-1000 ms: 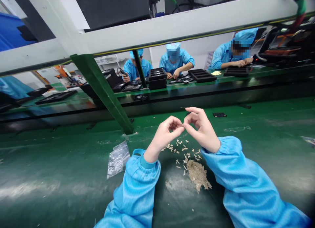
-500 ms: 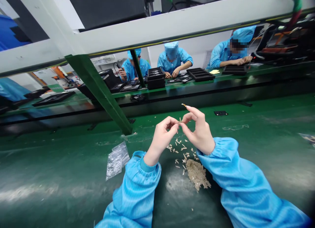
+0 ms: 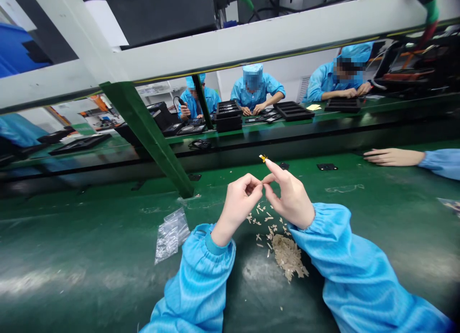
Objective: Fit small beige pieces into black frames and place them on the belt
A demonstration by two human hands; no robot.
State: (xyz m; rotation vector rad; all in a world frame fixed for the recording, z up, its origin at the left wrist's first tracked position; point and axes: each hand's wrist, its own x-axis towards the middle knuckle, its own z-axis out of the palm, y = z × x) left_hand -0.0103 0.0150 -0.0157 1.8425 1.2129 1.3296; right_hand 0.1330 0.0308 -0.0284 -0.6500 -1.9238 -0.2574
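Green conveyor belt point(image 3: 377, 218) everywhere in this shot, shiny and a bit scuffed, and both of the person's hands are up over it, pretty much in the middle of the view. Left hand point(image 3: 239, 201) is closed into a tight pinch, thumb against forefinger, other fingers curled in. If there's a bit caught in that pinch I honestly can't tell, it's way too small. Right hand point(image 3: 292, 199) has its thumb pushed up against the left hand's fingertips, and its forefinger sticks out and up with a tiny yellowish piece point(image 3: 263, 157) sitting right on the tip, so that's where the piece is: in the air above the belt, on the far side of both hands. Rest of the right fingers are tucked in. Just below the hands, between the two blue sleeves, there's a heap of small tan bits point(image 3: 287, 256) on the belt, with loose ones point(image 3: 264, 219) scattered between the heap and the hands. Off to the left, well apart from the heap, lies a crumpled clear plastic bag point(image 3: 171, 233). A couple of small black parts point(image 3: 327, 166) sit farther out on the belt, and a co-worker's hand point(image 3: 391, 156) rests flat at the right edge. A slanted green post point(image 3: 151, 136) stands left of centre, and across the line people in blue sit at black trays point(image 3: 294, 110).
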